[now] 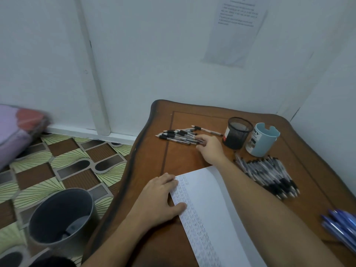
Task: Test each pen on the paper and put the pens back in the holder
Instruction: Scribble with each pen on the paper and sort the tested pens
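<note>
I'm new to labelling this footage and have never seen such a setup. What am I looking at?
There's no machine: one camera worn on a person's head looks down at their bare hands. The left hand lies flat on the sheet of paper, scribbled down its left edge. The right hand reaches to a small pile of black-grip pens; whether it pinches one I can't tell. The wooden table also bears a black mesh holder, a light blue cup, a bigger pen pile and blue pens.
</note>
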